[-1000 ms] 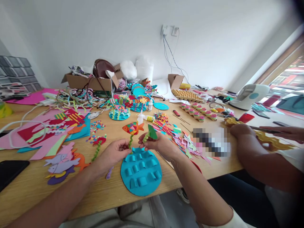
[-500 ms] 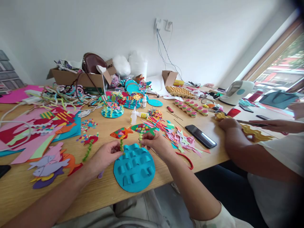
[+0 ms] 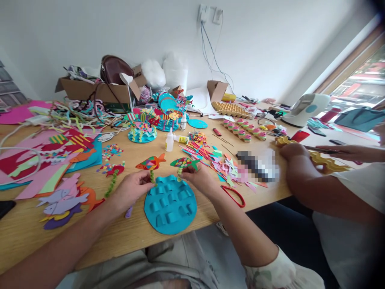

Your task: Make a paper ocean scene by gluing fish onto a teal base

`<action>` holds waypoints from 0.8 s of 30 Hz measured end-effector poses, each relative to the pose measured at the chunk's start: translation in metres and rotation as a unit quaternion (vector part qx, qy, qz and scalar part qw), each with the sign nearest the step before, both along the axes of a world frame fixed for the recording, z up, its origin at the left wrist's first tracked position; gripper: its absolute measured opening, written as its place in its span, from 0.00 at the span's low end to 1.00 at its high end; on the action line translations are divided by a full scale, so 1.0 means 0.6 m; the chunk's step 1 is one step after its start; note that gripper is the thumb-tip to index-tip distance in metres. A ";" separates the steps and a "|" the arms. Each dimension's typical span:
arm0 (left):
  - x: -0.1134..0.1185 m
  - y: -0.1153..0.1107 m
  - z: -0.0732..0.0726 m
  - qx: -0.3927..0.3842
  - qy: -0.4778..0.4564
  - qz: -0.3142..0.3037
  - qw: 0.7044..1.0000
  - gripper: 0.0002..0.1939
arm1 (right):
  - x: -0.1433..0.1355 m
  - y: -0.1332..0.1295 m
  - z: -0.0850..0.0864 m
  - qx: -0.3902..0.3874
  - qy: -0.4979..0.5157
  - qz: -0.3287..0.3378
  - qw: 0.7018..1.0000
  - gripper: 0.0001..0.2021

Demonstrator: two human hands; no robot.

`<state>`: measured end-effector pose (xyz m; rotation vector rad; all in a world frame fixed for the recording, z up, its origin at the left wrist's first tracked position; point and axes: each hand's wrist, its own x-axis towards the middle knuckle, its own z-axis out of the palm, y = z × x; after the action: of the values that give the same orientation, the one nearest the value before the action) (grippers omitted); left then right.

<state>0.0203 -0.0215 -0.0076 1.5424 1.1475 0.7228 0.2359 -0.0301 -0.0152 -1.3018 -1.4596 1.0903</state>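
Observation:
My left hand (image 3: 130, 188) pinches the green spiral stem of an orange paper fish (image 3: 150, 162) at the upper left rim of a round blue disc (image 3: 170, 204) with raised paper loops. Over the disc's upper rim my right hand (image 3: 199, 176) grips the stem of a green dotted paper fish (image 3: 183, 162). Both fish stand upright, side by side. The disc lies flat on the wooden table (image 3: 30, 237) near its front edge.
Red scissors (image 3: 234, 195) lie right of the disc. Coloured paper scraps (image 3: 222, 162), glue bottles (image 3: 169, 141) and finished discs (image 3: 142, 133) fill the middle. Paper fish cutouts (image 3: 61, 202) lie left. A co-worker's hand (image 3: 293, 151) holds yellow zigzag paper (image 3: 326, 162) at right.
The green fish was edge-on in my right hand; it now faces me upright over the disc's rim beside the orange fish. The view has shifted to the right.

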 end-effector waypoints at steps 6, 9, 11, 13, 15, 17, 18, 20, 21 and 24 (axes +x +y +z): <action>0.007 -0.004 0.013 0.052 0.069 0.034 0.996 0.05 | -0.002 0.007 -0.006 0.036 -0.125 0.010 0.991 0.04; 0.007 -0.005 0.012 0.068 0.093 0.039 0.993 0.06 | -0.005 0.003 -0.009 0.043 -0.143 0.005 0.989 0.02; 0.006 -0.002 0.007 0.081 0.109 0.033 0.990 0.07 | -0.008 -0.001 -0.010 0.042 -0.149 0.006 0.988 0.03; 0.004 0.001 0.003 0.110 0.122 0.022 0.986 0.07 | -0.010 -0.004 -0.008 0.036 -0.154 0.009 0.987 0.04; 0.002 0.004 -0.001 0.153 0.137 0.019 0.978 0.05 | -0.011 -0.005 -0.007 0.037 -0.155 0.015 0.987 0.05; 0.001 0.006 -0.002 0.185 0.151 0.026 0.971 0.05 | -0.012 -0.006 -0.005 0.050 -0.153 0.026 0.987 0.07; 0.001 0.007 -0.002 0.194 0.153 0.029 0.969 0.05 | -0.013 -0.006 -0.005 0.058 -0.152 0.030 0.986 0.08; 0.000 0.008 -0.003 0.199 0.152 0.028 0.968 0.06 | -0.013 -0.006 -0.004 0.067 -0.156 0.035 0.985 0.09; 0.000 0.008 -0.004 0.199 0.151 0.027 0.968 0.06 | -0.013 -0.006 -0.004 0.067 -0.161 0.034 0.984 0.09; -0.004 0.008 -0.008 0.205 0.138 0.039 0.968 0.05 | -0.012 -0.007 -0.004 0.064 -0.178 0.028 0.982 0.09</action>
<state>0.0181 -0.0167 -0.0127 2.0019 1.3255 0.8556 0.2286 -0.0341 -0.0179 -1.4194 -1.8075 0.8095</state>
